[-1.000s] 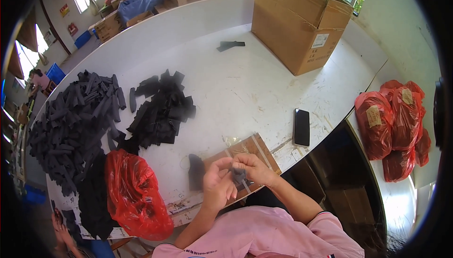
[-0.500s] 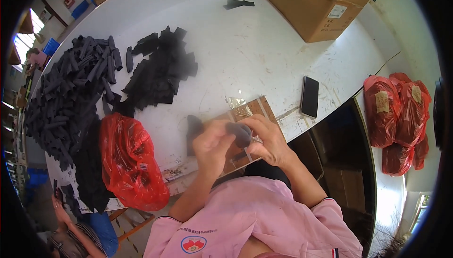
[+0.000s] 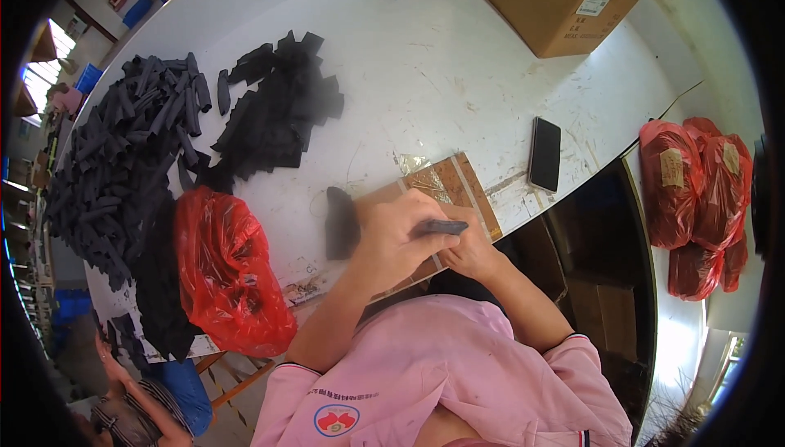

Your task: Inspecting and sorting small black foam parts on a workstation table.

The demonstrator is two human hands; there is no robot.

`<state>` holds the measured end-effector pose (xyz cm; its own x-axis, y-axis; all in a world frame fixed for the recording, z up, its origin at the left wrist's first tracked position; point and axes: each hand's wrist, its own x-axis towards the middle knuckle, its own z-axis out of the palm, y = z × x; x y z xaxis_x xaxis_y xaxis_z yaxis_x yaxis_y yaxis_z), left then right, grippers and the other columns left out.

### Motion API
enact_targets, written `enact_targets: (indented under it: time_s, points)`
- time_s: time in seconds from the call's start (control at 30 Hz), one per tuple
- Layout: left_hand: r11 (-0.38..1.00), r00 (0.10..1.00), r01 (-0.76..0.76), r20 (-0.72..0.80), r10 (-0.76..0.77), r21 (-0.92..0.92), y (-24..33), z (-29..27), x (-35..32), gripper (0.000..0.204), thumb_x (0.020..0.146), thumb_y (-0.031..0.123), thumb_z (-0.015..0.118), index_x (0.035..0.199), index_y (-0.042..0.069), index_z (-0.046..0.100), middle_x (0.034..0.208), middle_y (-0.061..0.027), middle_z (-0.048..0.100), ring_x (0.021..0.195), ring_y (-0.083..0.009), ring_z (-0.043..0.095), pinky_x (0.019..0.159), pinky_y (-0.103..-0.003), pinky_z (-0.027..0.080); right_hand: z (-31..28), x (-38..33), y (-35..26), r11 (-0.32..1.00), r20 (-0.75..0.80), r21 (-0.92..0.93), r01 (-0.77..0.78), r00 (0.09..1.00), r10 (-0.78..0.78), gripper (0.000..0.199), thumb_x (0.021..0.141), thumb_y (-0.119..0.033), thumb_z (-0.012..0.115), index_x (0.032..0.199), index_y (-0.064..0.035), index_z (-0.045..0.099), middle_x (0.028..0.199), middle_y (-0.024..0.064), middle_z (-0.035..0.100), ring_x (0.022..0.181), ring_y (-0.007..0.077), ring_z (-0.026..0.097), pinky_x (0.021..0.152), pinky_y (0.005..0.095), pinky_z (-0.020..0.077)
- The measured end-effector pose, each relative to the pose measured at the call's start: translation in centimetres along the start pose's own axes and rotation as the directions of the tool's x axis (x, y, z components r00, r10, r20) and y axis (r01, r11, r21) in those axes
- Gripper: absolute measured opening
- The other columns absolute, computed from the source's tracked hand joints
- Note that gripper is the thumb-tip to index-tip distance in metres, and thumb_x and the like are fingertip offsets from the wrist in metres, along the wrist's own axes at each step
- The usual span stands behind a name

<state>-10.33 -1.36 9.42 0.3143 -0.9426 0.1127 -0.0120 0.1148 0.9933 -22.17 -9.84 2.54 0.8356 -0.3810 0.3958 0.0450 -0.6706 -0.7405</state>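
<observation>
White and scuffed, a curved worktable [image 3: 433, 95] spreads beneath the hands, with a brown taped board [image 3: 468, 193] at its near edge serving as the point from which everything else is placed. Above this board, a narrow dark grey fabric piece [image 3: 444, 227] sticks out rightward from the thumb side of the left hand [image 3: 391, 230], its free end reaching over the right hand [image 3: 468, 252]. Curled fingers of the left hand are closed around the piece, leaving only that end exposed. Just below the end, the right hand is bent close in, its fingertips mostly hidden, so I cannot tell how far they are closed or whether they pinch the fabric. At the board's left edge lies a flat black fabric piece [image 3: 339, 224]; farther left sits a crumpled red plastic bag [image 3: 222, 275]. Beyond that bag, left of the board, are a spread of black fabric pieces [image 3: 278, 112] and a heap of dark grey fabric rolls [image 3: 123, 161]. Right of the board rests a black smartphone [image 3: 545, 154]; well beyond it stands a cardboard carton [image 3: 564, 5].
</observation>
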Motion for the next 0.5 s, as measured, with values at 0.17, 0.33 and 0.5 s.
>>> enact_targets:
  time_s: [0.17, 0.33, 0.5]
  points:
    - [0.973, 1.000, 0.020, -0.025, -0.014, 0.228, -1.2, -0.6, -0.2, 0.009, 0.072, 0.002, 0.063, 0.080, -0.002, 0.060, 0.075, -0.0037, 0.057, 0.069, -0.0088, 0.052, 0.062, -0.021, 0.041, 0.4, 0.0, 0.2, 0.992, 0.088, -0.090, -0.094, 0.991, 0.102, 0.014, 0.076, -0.016, 0.055, 0.081, -0.0031, 0.055, 0.068, 0.0138, 0.055, 0.060, 0.0319, 0.055, 0.050, 0.0373, 0.0437]
    - [0.984, 0.982, -0.130, -0.150, 0.111, -0.124, -0.5, 0.1, -1.8, 0.015, 0.081, 0.008, 0.056, 0.090, -0.005, 0.056, 0.086, -0.0159, 0.058, 0.079, -0.0184, 0.056, 0.072, -0.030, 0.046, -0.9, 1.2, -1.3, 0.995, 0.098, -0.075, -0.070, 0.992, 0.077, 0.017, 0.074, -0.019, 0.060, 0.077, -0.0036, 0.055, 0.069, 0.0125, 0.055, 0.062, 0.0299, 0.055, 0.053, 0.0374, 0.0442]
    - [0.773, 0.934, -0.292, -0.343, 0.102, -0.563, 0.0, -1.1, -2.0, 0.019, 0.086, 0.015, 0.050, 0.086, -0.003, 0.057, 0.089, -0.0179, 0.059, 0.085, -0.0240, 0.056, 0.080, -0.035, 0.042, -1.9, 2.8, -3.2, 0.969, 0.158, -0.248, -0.007, 0.986, 0.048, 0.021, 0.074, -0.022, 0.061, 0.067, -0.0044, 0.052, 0.063, 0.0099, 0.054, 0.057, 0.0275, 0.054, 0.049, 0.0369, 0.0425]
